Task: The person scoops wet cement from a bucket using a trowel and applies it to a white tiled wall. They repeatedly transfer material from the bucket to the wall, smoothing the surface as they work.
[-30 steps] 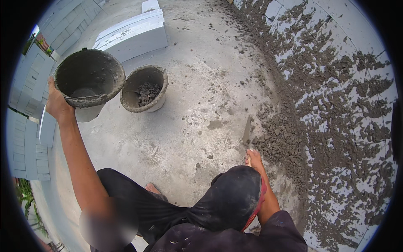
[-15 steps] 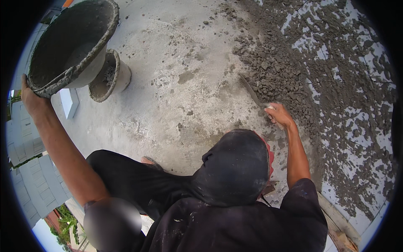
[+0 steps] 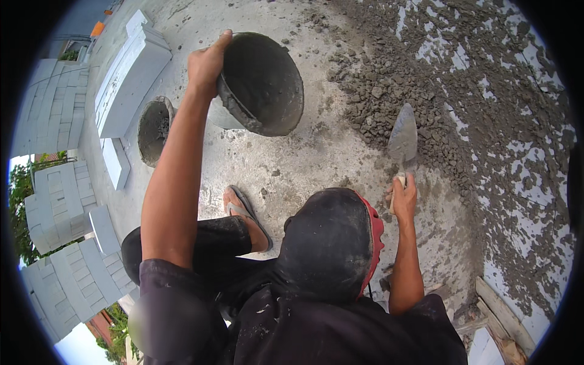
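My left hand (image 3: 207,64) grips the rim of a mortar-crusted bucket (image 3: 261,91), its fingers closed over the edge. The bucket is tipped with its mouth toward the right; a grey coating lines the inside. In my right hand (image 3: 403,198) is a pointing trowel (image 3: 404,137), held by its pale handle. Its grey-smeared blade points away from me, over the near edge of a heap of crumbly mortar (image 3: 395,91). A second, smaller bucket (image 3: 145,137) stands on the floor at the left, partly behind my left forearm, with some mortar inside.
White blocks (image 3: 131,79) lie at the far left, and more stacked blocks (image 3: 67,194) stand along the left edge. A white surface splattered with mortar (image 3: 517,152) spans the right side. Wooden boards (image 3: 505,316) lie at the lower right. My sandalled foot (image 3: 240,213) rests on the concrete floor (image 3: 243,164).
My left hand has swung the bucket rightward, toward the mortar heap. The trowel has turned from pointing far left to pointing straight away from me, and my right hand is slightly nearer.
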Available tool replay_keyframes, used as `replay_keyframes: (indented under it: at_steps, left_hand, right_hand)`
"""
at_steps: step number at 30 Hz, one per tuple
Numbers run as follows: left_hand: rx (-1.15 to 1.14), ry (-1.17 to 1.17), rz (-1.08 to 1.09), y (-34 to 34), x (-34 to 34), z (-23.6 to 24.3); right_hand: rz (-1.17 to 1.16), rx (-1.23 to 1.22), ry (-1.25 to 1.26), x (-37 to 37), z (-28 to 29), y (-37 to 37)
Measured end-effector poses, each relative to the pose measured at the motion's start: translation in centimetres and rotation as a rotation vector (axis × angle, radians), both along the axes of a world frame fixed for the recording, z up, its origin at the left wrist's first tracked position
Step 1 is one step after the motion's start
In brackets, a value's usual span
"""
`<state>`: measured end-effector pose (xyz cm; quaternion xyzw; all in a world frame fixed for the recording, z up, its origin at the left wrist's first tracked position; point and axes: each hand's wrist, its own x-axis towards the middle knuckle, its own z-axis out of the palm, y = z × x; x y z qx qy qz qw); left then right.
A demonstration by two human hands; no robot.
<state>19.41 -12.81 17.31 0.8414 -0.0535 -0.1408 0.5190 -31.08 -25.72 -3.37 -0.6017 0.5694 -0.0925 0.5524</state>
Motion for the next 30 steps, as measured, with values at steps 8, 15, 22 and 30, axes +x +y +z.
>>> replay_keyframes:
  at_steps: [8,15,22,30]
  left_hand:
    - [0.165,-0.291,-0.099,-9.8,-12.0,-7.4]
    - [-0.035,-0.23,-0.06,-13.6,-12.8,-10.0]
    - [-0.032,-0.191,-0.157,-14.3,-13.5,-10.1]
    - [-0.041,-0.24,-0.155,-14.4,-12.7,-11.2]
  right_hand:
    - [-0.303,-0.225,0.199,-19.0,-2.5,1.8]
    - [-0.153,-0.404,0.582,-28.5,-4.5,-2.9]
    - [-0.296,-0.349,0.528,-5.2,-5.3,-0.7]
    - [0.354,-0.429,0.344,10.5,3.4,-0.6]
